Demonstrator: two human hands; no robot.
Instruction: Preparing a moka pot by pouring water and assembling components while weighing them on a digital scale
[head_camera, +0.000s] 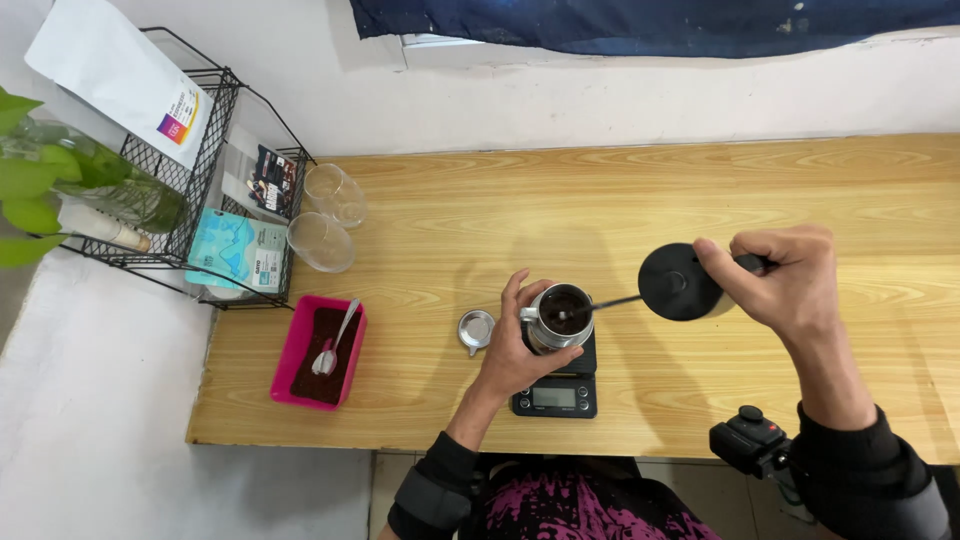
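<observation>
Flanking one scale: two hands, one kettle, one dripper.

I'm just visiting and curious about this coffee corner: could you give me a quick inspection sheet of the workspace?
Surface: wooden table, set against a white wall.
Job's things: metal filter cup on black scale; black kettle, spout over the cup.
Clutter: pink tray of grounds with spoon; two glasses; small metal lid; wire rack with packets.
Grips: left hand holds the cup; right hand holds the kettle handle.
Cables: nothing seen.
Surroundings: green plant, dark cloth, black camera.
</observation>
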